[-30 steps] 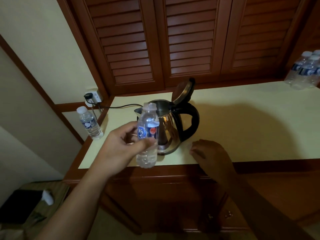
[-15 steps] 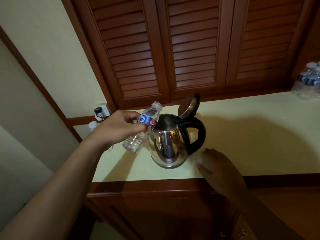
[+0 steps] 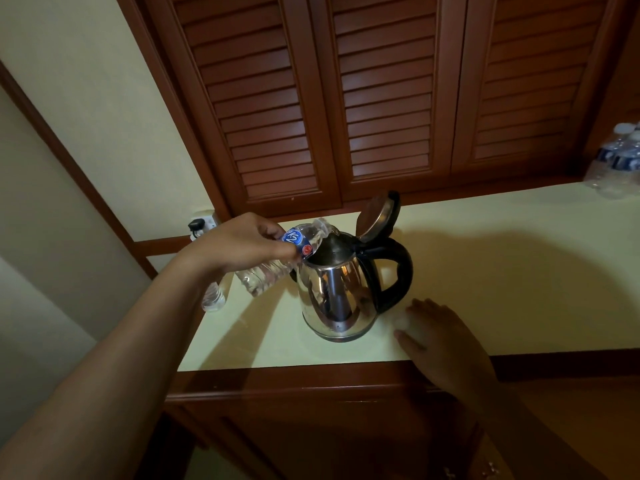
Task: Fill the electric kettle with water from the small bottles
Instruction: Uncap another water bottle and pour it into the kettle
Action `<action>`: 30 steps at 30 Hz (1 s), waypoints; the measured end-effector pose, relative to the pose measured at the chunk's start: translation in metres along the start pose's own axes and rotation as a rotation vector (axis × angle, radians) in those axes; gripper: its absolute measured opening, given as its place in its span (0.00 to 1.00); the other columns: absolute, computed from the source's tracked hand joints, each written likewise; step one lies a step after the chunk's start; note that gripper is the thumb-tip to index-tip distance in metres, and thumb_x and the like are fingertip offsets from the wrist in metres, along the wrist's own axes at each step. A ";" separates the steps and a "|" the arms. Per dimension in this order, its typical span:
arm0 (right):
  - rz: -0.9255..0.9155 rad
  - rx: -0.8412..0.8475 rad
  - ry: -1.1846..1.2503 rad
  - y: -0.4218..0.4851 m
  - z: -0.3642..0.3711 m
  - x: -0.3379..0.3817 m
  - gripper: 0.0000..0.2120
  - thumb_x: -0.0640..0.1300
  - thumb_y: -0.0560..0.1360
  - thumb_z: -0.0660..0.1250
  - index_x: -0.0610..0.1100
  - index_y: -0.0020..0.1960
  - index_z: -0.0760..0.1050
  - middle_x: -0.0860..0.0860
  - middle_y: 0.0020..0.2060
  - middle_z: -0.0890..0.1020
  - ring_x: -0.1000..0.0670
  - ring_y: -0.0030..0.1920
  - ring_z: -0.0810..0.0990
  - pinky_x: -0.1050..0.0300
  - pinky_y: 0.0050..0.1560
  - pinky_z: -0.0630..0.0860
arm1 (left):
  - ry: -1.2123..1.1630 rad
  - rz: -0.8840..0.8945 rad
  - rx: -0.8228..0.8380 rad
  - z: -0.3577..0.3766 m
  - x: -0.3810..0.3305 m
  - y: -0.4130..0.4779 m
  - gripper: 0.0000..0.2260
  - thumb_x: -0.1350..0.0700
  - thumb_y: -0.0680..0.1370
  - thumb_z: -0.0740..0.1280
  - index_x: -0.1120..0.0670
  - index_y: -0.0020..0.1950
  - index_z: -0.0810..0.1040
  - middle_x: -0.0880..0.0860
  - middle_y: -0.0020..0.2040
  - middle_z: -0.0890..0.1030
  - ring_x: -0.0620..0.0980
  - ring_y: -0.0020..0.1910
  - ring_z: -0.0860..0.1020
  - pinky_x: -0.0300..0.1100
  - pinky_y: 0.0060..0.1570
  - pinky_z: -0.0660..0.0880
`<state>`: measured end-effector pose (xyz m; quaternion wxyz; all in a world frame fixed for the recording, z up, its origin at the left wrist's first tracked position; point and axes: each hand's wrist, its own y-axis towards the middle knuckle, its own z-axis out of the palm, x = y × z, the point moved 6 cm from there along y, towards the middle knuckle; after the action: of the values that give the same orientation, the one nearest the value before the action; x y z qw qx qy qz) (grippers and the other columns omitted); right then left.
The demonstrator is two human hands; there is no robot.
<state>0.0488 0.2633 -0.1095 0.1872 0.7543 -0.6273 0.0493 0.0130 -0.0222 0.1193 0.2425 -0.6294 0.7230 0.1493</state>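
The electric kettle (image 3: 341,292), polished steel with a black handle, stands upright on the pale surface (image 3: 502,271) near its front edge. Its lid (image 3: 379,216) is tipped up and back on the handle side, so the mouth is uncovered. The inside is dark, and whether any water lies in it cannot be told.

A small clear bottle (image 3: 266,277) with a blue label is held slanted at the kettle's left. Its neck points up and right over the kettle's rim, and its base hangs lower, out to the left. Its body looks clear and ribbed; how much water it holds is not plain, nor whether the cap is on.

The left hand (image 3: 242,245) grips this bottle from above, fingers and thumb curled round the labelled part.

The right hand (image 3: 441,337) rests back up on the surface just beside the kettle's base, below the handle, fingers loosely bent. A small pale blur sits by its fingertips; what it is, and whether the hand holds it, cannot be told.

A second small bottle (image 3: 213,299) stands at the surface's left edge, partly hidden behind the left forearm. More bottles (image 3: 616,164) stand grouped at the far right, well apart from the kettle.
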 end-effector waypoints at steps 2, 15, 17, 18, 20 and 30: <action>0.004 0.003 -0.005 0.000 -0.001 0.002 0.31 0.65 0.77 0.49 0.48 0.70 0.72 0.49 0.71 0.74 0.47 0.73 0.69 0.46 0.75 0.63 | 0.028 -0.003 0.009 -0.002 -0.002 0.002 0.09 0.44 0.74 0.77 0.49 0.45 0.89 0.49 0.38 0.85 0.46 0.40 0.79 0.44 0.43 0.72; 0.023 -0.010 0.012 -0.005 -0.005 0.003 0.31 0.65 0.78 0.53 0.48 0.73 0.70 0.49 0.74 0.71 0.47 0.76 0.66 0.48 0.78 0.57 | 0.122 -0.025 0.066 -0.010 -0.001 0.016 0.11 0.38 0.69 0.77 0.43 0.45 0.89 0.46 0.44 0.88 0.50 0.53 0.84 0.53 0.59 0.79; 0.029 -0.006 0.013 -0.005 -0.005 0.003 0.31 0.64 0.78 0.53 0.48 0.73 0.70 0.49 0.75 0.71 0.48 0.76 0.66 0.49 0.78 0.56 | 0.125 -0.014 0.068 -0.010 -0.002 0.017 0.12 0.37 0.68 0.77 0.43 0.45 0.89 0.46 0.44 0.88 0.50 0.52 0.84 0.53 0.58 0.79; 0.029 -0.003 0.012 -0.004 -0.004 0.002 0.31 0.65 0.78 0.52 0.48 0.74 0.69 0.49 0.75 0.70 0.48 0.77 0.65 0.49 0.78 0.56 | 0.126 -0.009 0.067 -0.010 -0.003 0.017 0.11 0.38 0.70 0.77 0.43 0.45 0.89 0.46 0.43 0.88 0.50 0.51 0.84 0.53 0.57 0.80; 0.030 0.002 0.003 -0.004 -0.003 0.002 0.34 0.67 0.77 0.48 0.49 0.74 0.69 0.50 0.75 0.70 0.48 0.77 0.65 0.49 0.78 0.56 | 0.118 -0.002 0.065 -0.010 -0.004 0.019 0.08 0.41 0.72 0.77 0.44 0.44 0.89 0.46 0.41 0.87 0.49 0.48 0.82 0.50 0.52 0.78; 0.027 0.005 0.007 -0.004 -0.003 0.002 0.32 0.66 0.78 0.49 0.49 0.74 0.69 0.50 0.76 0.69 0.49 0.77 0.64 0.49 0.79 0.55 | 0.138 0.010 0.093 -0.010 -0.010 0.021 0.14 0.36 0.64 0.76 0.43 0.42 0.88 0.44 0.40 0.86 0.47 0.46 0.81 0.46 0.47 0.76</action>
<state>0.0536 0.2634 -0.1069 0.1871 0.7459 -0.6368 0.0561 -0.0080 -0.0158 0.1317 0.2201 -0.6228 0.7472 0.0730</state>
